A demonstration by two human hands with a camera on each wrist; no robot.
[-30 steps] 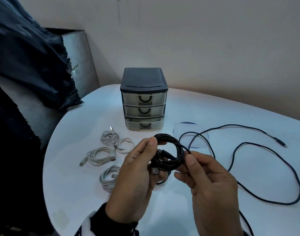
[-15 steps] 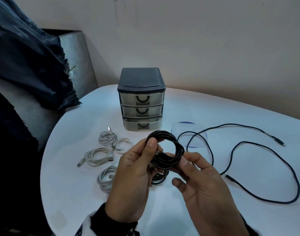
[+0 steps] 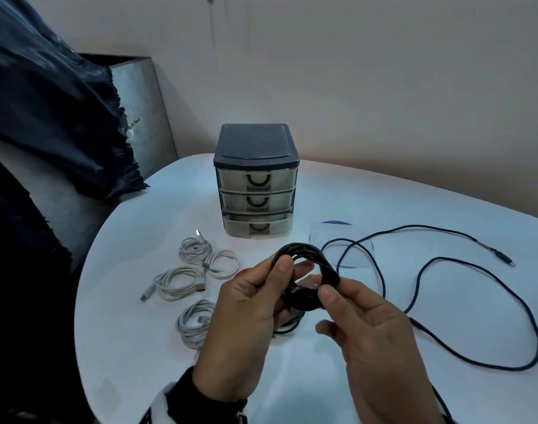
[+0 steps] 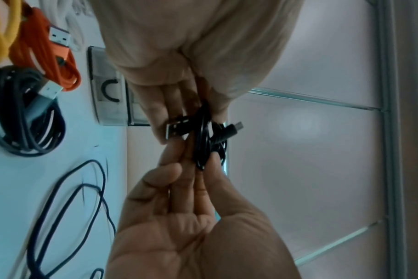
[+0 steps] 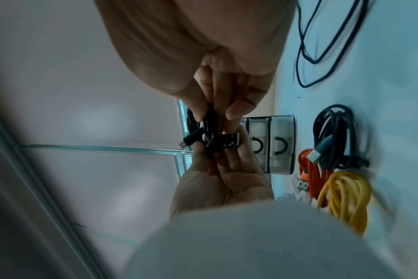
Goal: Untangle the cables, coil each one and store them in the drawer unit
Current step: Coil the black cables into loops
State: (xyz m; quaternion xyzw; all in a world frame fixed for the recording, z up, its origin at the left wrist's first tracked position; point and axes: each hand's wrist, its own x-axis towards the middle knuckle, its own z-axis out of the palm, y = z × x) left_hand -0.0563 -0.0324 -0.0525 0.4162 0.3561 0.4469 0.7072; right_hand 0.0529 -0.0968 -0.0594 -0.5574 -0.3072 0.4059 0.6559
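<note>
A coiled black cable (image 3: 304, 270) is held above the white round table (image 3: 384, 209), in front of the dark-lidded three-drawer translucent plastic unit (image 3: 257, 182). It is pinched by the left hand (image 3: 246, 316) at thumb and fingers, and by the right hand (image 3: 374, 332) likewise. All drawers are seen closed. White coiled cables (image 3: 188, 270) are laid at left; a loose dark cable (image 3: 445, 261) is spread at right.

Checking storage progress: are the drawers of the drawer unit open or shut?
All shut: the three drawer fronts of the drawer unit sit flush with the frame.

head: high, forward-down | wrists: close, blurry, perhaps sideways | shared: drawer unit (image 3: 257, 182)
</note>
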